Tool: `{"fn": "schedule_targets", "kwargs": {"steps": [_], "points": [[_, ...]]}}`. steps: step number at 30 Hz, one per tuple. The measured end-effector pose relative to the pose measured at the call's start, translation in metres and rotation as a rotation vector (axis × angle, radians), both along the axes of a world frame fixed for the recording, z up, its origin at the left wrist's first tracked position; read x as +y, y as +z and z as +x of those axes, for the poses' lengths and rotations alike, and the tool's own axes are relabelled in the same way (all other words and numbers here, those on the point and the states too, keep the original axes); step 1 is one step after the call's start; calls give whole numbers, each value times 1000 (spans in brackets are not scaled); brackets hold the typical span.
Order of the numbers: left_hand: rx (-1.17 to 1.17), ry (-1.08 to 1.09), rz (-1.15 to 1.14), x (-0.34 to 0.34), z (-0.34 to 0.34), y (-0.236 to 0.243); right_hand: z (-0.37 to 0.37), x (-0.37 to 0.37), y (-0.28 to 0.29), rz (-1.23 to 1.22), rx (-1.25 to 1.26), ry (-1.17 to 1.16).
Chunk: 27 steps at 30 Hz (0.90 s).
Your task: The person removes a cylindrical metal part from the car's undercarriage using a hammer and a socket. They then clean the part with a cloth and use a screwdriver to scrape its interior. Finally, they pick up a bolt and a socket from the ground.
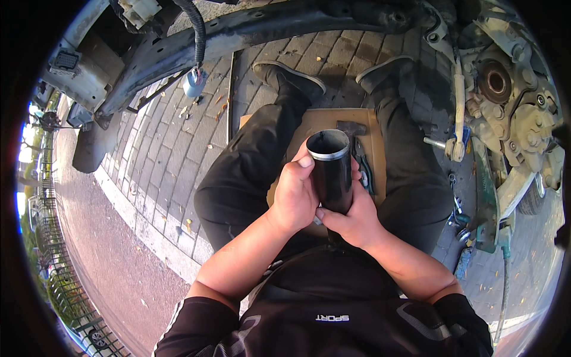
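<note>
A black cylinder [331,181] with a silver rim and an open, dark top stands nearly upright between my hands, in front of my body. My left hand [295,195] wraps its left side, the thumb near the rim. Lower down, my right hand [355,219] grips the right side, its thumb across the front and some fingertips showing at the far edge. The cylinder's bottom end is hard to make out against my dark clothing. Just beyond it, a hammer [351,128] and a green-handled tool that looks like pliers [364,172] lie on a sheet of cardboard [303,122] between my legs.
A dark metal vehicle beam [256,28] crosses overhead in front, with a dangling cable and connector [193,82]. Greasy mechanical parts [523,119] with a rod [458,107] crowd the right. Metal tools [461,229] and a green jack-like piece [486,208] sit beside my right leg.
</note>
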<state>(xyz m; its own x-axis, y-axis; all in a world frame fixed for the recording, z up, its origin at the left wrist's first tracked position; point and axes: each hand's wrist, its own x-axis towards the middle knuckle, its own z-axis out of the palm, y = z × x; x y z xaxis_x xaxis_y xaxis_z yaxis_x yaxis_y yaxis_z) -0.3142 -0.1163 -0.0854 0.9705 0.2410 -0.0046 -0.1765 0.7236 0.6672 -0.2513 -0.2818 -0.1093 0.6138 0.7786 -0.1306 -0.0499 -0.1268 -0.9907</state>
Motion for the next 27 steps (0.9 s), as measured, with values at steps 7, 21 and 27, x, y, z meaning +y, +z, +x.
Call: {"fn": "schedule_targets", "kwargs": {"steps": [7,21,27], "points": [[35,-18,-30,2,-2,-3,-5,-1,0,-35,-51,-33],[-143,-65,329,2,-6,-1,-13,-4,-8,-3,-188,-115],[-75,-104,499,0,-16,3,-11,-3,-32,114,-89,-79]]}}
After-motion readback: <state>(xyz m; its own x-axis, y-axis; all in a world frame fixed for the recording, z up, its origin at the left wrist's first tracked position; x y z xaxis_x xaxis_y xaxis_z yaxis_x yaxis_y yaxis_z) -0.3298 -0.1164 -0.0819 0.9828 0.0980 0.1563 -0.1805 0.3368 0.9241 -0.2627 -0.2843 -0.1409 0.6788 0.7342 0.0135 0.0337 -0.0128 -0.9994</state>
